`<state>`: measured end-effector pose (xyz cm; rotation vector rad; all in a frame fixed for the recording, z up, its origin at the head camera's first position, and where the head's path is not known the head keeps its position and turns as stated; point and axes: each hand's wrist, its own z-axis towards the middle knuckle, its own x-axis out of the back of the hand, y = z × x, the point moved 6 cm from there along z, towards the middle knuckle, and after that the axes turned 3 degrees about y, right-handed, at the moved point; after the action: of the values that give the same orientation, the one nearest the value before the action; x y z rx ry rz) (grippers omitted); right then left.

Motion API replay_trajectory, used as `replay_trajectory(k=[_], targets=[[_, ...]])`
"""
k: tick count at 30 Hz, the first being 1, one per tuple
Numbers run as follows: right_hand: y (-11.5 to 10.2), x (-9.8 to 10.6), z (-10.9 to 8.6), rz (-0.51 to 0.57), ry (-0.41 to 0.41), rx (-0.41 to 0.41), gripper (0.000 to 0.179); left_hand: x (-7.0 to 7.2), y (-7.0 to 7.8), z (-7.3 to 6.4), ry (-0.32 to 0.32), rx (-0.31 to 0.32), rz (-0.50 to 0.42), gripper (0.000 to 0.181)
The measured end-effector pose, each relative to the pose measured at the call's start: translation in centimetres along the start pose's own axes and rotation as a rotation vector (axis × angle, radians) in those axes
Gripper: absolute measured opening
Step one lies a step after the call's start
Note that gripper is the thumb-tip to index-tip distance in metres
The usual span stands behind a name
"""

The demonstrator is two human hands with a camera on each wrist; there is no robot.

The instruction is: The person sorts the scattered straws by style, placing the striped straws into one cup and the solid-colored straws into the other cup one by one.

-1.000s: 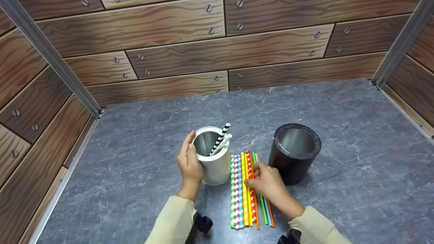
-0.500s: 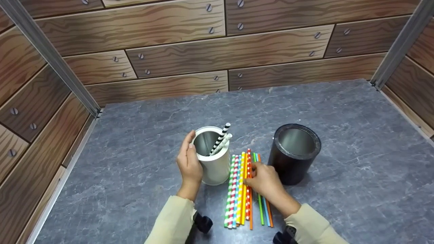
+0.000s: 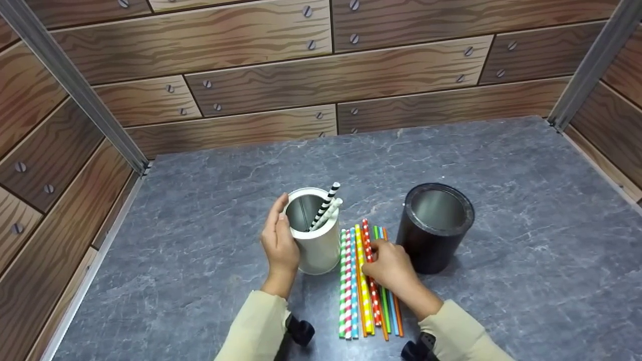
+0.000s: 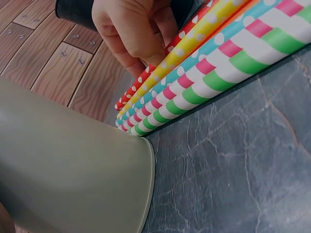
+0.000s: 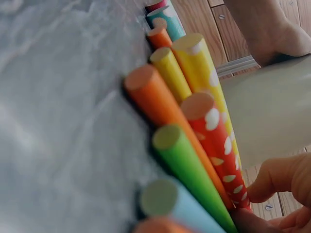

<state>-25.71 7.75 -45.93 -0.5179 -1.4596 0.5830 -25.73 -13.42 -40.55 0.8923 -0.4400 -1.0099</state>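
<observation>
My left hand [image 3: 281, 245] rests against the left side of a white can [image 3: 318, 250], its visible fingers nearly straight. Inside that can lean a black-and-white striped straw [image 3: 325, 205] and a pale dotted straw [image 3: 331, 210]. My right hand [image 3: 393, 265] pinches a red straw with white dots [image 5: 214, 131] between thumb and fingers, among the row of loose straws on the tabletop. A yellow dotted straw [image 4: 199, 35] lies just left of the red one. Striped green [image 3: 342, 301], striped pink [image 3: 348, 301] and blue dotted [image 3: 354, 301] straws lie nearer the white can.
A black can [image 3: 434, 245] stands upright just right of my right hand. Thin green [image 5: 187, 165], blue and orange straws lie beneath and right of that hand. Wood-patterned walls [image 3: 261, 90] enclose the grey marbled tabletop [image 3: 200, 240] at the back and sides.
The straws' near ends swung left, then back right. The red dotted straw now slants away from the striped ones, and the yellow dotted straw has shifted. My left hand and both cans stayed put.
</observation>
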Motion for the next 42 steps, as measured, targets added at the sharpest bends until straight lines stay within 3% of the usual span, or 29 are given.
replay_trajectory(k=[8, 14, 33, 42], targets=[[0.4, 0.0, -0.2, 0.127, -0.026, -0.054, 0.05, 0.0, -0.1, 0.0, -0.005, 0.0, 0.005, 0.036], [0.5, 0.3, 0.0, 0.119, 0.005, -0.037, 0.044, -0.1, -0.1, -0.1, -0.008, 0.036, -0.037, 0.038], [-0.2, 0.4, -0.1, 0.207, 0.026, -0.034, 0.04, 0.0, -0.1, -0.1, 0.017, 0.02, -0.01, 0.037], [-0.7, 0.6, 0.0, 0.351, 0.038, -0.052, 0.038, -0.2, -0.1, -0.1, 0.008, 0.034, -0.026, 0.037]])
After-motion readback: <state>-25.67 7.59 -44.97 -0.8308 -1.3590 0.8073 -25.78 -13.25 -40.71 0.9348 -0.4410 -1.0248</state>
